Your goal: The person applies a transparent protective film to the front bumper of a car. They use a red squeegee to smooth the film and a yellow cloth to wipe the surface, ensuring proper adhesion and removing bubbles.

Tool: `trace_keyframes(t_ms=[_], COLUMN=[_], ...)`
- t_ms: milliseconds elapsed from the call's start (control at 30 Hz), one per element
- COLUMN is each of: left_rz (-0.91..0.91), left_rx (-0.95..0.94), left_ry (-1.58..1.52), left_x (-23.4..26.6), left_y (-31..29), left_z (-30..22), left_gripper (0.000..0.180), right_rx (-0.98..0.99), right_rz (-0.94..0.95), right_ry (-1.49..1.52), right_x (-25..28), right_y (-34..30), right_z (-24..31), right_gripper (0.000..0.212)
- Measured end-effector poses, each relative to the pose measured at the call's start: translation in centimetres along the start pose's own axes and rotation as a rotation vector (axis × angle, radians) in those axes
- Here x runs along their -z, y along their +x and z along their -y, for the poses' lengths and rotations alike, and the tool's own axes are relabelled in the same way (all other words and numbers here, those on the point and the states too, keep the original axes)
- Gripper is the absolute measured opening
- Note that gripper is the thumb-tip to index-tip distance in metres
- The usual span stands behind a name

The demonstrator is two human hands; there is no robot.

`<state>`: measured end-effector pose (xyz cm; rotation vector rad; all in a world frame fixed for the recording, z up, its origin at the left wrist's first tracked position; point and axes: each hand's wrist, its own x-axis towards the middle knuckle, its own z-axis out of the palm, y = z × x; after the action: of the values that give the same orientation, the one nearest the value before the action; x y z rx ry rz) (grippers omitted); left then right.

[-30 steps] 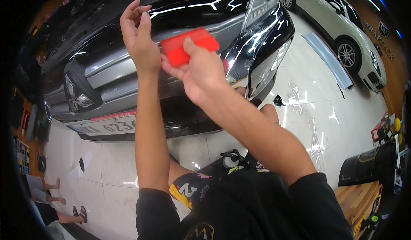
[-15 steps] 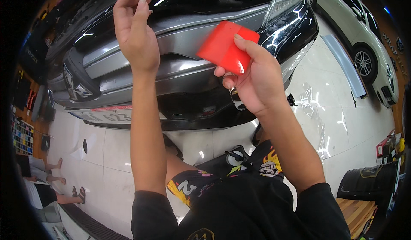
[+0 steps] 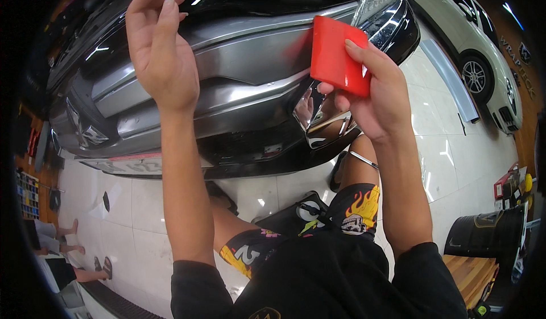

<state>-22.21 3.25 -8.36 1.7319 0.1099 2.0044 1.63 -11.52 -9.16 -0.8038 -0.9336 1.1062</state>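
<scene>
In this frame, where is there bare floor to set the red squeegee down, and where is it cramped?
Bare white tile floor lies open between the dark car and the white car, on the side of the right hand holding the red squeegee. More tile shows below the bumper, left of the left hand's forearm. It is crowded between the bumper and the person's knees.

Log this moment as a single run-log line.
left hand: raised, fingers on dark car front | right hand: grips red squeegee near headlight | white car behind
</scene>
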Motion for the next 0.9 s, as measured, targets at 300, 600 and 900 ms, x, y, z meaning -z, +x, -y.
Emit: trace_keyframes(t_ms=[300, 600, 900], left_rz=[0.004, -0.032, -0.012], left_rx=[0.002, 0.014, 0.019], left_ry=[-0.047, -0.028, -0.025], left_x=[0.3, -0.8, -1.1], left_y=[0.1, 0.0, 0.0], left_z=[0.1, -0.2, -0.9], left_gripper=[0.041, 0.041, 0.043], right_rx=[0.041, 0.195, -0.028], right_rz=[-0.232, -0.179, -0.113], right_ry=[0.184, 0.374, 0.132], right_x=[-2.1, -10.3, -6.6], right_y=[1.5, 1.7, -2.2], right_z=[-0.5, -5.3, -2.4], right_gripper=[0.034, 0.021, 0.038])
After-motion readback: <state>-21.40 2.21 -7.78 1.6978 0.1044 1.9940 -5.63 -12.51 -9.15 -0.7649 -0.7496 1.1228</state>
